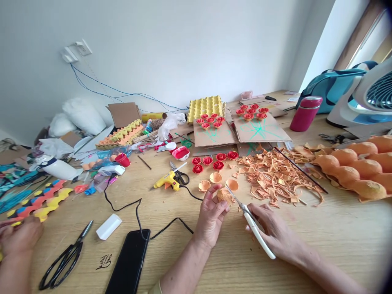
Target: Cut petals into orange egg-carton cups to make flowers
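Observation:
My left hand [212, 214] pinches a small orange egg-carton cup [225, 196] between thumb and fingers. White-handled scissors [255, 228] are in my right hand [271, 228], their blades pointing up and left beside the cup. Whether the blades touch it, I cannot tell. Just beyond, three more orange cups [216, 177] rest on the table. Behind them are several red-painted paper roses [218, 165]. To the right of these spreads a heap of orange carton scraps [272, 175].
Orange egg tray [358, 163] at right; cardboard sheets [260, 132] bearing red flowers behind. Yellow glue gun [167, 181], black scissors [65, 261] and phone [128, 261] lie left. Another person's hand [23, 237] touches a painted carton strip [45, 200]. A black cable [138, 216] crosses the table.

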`<state>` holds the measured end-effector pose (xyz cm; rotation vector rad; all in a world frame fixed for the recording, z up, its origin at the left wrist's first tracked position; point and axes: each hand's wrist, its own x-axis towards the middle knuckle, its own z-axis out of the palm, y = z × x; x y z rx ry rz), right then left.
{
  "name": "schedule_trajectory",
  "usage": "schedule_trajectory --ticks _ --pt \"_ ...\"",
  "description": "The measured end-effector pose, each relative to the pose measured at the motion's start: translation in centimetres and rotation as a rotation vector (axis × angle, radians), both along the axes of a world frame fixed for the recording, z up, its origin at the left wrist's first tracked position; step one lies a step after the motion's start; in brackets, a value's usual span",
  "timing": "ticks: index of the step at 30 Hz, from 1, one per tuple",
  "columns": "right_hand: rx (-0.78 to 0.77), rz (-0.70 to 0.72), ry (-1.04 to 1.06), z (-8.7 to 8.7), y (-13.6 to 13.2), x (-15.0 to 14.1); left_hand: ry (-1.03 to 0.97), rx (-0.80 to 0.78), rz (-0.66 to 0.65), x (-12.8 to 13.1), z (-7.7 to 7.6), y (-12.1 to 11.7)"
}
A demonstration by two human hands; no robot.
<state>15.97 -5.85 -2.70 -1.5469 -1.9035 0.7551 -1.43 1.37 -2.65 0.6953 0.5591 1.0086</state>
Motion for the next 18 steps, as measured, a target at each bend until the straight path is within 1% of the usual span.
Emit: schedule_trajectory --ticks 8,14,18 --pt "0.078 0.022 -0.073 0.4 0.02 -0.04 -0.022 -0.003 0.025 0.08 0.23 -0.22" --pt "0.077 0.036 -0.099 0.36 -0.03 -0.01 -0.036 0.001 0.012 0.07 0.14 -0.19" --pt "0.102 0.061 -0.155 0.18 0.03 0.07 -0.022 0.025 0.0 0.09 0.3 -0.32"
